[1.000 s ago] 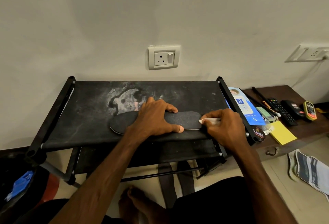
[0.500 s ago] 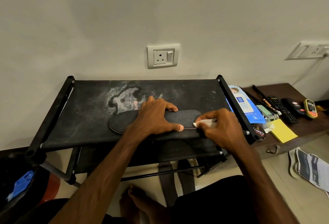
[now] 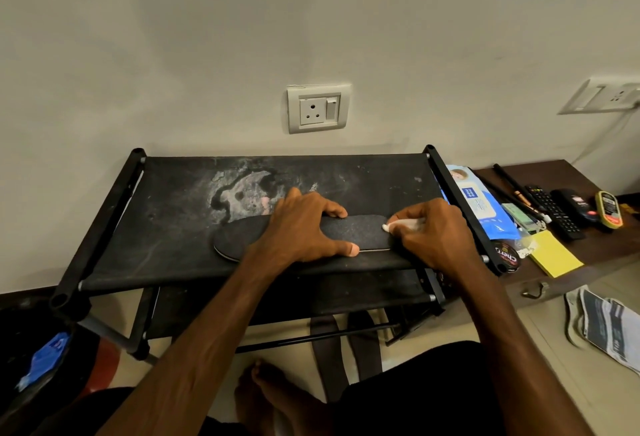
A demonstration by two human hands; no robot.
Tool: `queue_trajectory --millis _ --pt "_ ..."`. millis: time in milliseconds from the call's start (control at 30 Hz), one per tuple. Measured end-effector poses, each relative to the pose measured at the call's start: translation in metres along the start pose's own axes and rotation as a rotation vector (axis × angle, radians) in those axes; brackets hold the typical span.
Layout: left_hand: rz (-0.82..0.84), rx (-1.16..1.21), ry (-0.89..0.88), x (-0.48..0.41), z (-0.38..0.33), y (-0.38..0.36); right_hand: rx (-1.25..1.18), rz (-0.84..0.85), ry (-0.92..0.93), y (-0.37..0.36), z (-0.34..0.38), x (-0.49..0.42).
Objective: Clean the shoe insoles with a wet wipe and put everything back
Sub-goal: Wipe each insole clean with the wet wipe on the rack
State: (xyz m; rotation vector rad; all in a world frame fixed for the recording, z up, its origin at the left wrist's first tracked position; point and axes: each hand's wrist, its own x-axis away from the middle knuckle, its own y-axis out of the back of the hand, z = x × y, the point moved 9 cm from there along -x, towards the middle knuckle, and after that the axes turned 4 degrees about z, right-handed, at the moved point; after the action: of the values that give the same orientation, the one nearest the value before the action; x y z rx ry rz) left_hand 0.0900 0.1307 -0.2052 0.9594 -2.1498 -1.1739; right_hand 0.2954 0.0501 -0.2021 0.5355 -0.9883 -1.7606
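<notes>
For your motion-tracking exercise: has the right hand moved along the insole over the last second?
Yes. The right hand with the wipe slid left, away from the rack's right rail, onto the insole tip, nearer the left hand.

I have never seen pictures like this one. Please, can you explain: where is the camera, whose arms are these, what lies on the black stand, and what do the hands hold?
There is no machine here. The camera sits on a person's head and looks forward and down, so both arms are that person's own.

The left hand presses flat on a long dark shoe insole, which lies on the black fabric top of a metal-framed rack against the wall. The right hand pinches a small white wet wipe against the insole's right end.

To the right, a brown wooden bench carries a blue-and-white wipes packet, a round black polish tin, a yellow notepad and a black remote control.
</notes>
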Motion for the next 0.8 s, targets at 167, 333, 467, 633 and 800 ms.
queue_trajectory --millis 167,333,467,633,800 --pt "-0.001 -0.001 -0.006 0.0 -0.001 0.001 0.06 0.039 -0.001 0.008 0.0 0.012" --pt "0.026 -0.03 -0.019 0.002 -0.004 0.001 0.027 -0.042 0.009 0.003 0.013 -0.01" --pt "0.025 -0.031 -0.018 0.001 -0.004 0.001 -0.022 -0.058 0.026 -0.001 0.016 -0.02" --pt "0.014 -0.043 -0.01 0.0 -0.003 0.0 0.046 0.066 0.049 0.003 0.006 0.006" --pt "0.014 -0.05 -0.012 0.0 -0.002 -0.001 0.076 0.116 0.069 0.0 0.015 0.002"
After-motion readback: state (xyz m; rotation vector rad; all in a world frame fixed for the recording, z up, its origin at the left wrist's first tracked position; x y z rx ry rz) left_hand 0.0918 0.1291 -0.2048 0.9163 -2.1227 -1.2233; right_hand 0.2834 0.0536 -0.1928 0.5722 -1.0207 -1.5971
